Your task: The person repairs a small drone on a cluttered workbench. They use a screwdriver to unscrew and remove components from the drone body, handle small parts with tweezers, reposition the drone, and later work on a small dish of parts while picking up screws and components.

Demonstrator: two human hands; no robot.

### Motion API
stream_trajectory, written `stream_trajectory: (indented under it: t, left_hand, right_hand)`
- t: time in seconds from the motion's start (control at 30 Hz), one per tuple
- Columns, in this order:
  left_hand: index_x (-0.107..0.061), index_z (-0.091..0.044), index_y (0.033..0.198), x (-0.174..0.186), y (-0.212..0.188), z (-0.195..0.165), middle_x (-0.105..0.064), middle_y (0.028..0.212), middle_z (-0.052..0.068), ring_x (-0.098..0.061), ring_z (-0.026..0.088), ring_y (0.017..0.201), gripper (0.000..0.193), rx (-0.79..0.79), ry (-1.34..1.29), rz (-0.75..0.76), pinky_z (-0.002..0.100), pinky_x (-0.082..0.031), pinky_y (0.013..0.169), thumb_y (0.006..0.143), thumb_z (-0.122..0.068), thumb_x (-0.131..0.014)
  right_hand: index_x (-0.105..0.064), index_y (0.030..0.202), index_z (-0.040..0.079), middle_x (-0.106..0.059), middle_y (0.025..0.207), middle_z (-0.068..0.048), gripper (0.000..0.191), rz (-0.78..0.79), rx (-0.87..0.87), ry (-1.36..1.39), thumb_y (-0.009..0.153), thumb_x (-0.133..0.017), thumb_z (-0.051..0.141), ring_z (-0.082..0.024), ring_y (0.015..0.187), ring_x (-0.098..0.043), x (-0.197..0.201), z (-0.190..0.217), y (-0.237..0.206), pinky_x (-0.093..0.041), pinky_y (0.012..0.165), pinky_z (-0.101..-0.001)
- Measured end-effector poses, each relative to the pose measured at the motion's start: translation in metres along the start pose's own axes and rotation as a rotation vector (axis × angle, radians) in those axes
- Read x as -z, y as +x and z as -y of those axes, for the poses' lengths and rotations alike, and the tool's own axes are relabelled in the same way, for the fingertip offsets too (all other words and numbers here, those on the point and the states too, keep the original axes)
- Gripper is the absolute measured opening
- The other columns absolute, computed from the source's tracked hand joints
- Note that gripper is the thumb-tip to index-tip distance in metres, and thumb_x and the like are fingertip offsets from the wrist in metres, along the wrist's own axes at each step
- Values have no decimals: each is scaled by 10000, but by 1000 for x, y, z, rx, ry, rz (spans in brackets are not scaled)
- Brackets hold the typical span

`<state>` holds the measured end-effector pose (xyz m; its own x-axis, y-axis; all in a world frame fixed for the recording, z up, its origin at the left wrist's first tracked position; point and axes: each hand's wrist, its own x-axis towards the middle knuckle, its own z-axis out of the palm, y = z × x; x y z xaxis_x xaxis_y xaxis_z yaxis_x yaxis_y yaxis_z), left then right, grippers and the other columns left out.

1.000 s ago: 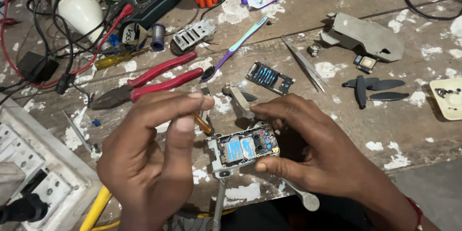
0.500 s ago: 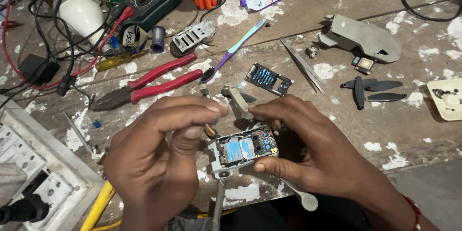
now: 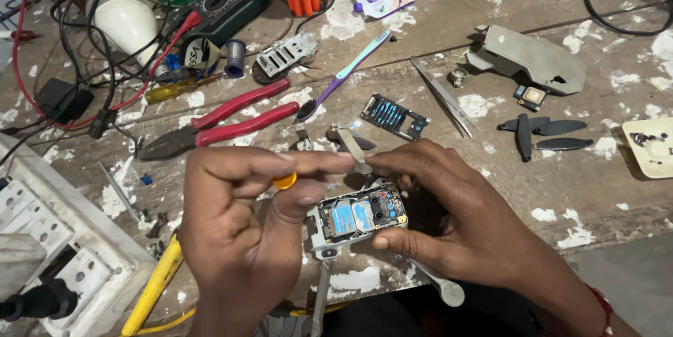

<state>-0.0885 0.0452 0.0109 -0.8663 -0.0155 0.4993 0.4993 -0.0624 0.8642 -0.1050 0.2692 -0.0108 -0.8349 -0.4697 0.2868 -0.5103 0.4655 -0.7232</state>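
Holding a small opened drone body (image 3: 361, 218), circuit board up, in my right hand (image 3: 449, 225); my left hand (image 3: 245, 218) pinches an orange-handled screwdriver (image 3: 284, 181) at its top edge. Step, as I judge it: working a screw. Next calls for steady tip seating. Around: red pliers (image 3: 231, 116), toothbrush (image 3: 343, 74), tweezers (image 3: 438, 95).

Even daylight, soft shadows, sharp focus
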Motion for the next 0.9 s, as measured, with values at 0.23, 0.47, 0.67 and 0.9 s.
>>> stream_trajectory:
  t: [0.23, 0.47, 0.67, 0.9]
  left_hand:
    - [-583, 19, 1056, -4, 3, 4, -599, 1122, 161, -659, 201, 1062, 190, -76, 184, -27, 337, -578, 987, 935, 38, -727]
    - [-680, -14, 1017, -9, 8, -8, -713, 1062, 104, -729, 159, 1002, 122, -170, 362, 26, 293, -609, 943, 938, 56, -739]
    - [-696, -8, 1026, -25, 17, -23, -772, 1037, 116, -773, 186, 986, 142, -62, 445, 37, 303, -608, 871, 937, 78, -626]
    - [-668, -15, 1050, -32, 18, -15, -735, 1120, 140, -726, 203, 1077, 122, -72, 309, 38, 317, -595, 972, 929, -12, -662]
  right_hand:
    - [-581, 1393, 89, -648, 1274, -106, 727, -14, 56, -44, 785, -843, 389, -275, 1163, -645, 1, -9, -8, -514, 945, -403]
    - [-574, 1401, 102, -648, 1270, -102, 737, 8, 7, -7, 777, -845, 388, -274, 1134, -645, 11, -10, -5, -528, 913, -399]
    - [-571, 1407, 98, -643, 1294, -108, 731, -1, 25, -11, 791, -832, 392, -292, 1192, -636, 15, -17, -5, -510, 965, -424]
    - [-577, 1409, 109, -651, 1255, -101, 747, 11, -24, 2, 772, -840, 397, -290, 1163, -634, 24, -22, -8, -507, 941, -428]
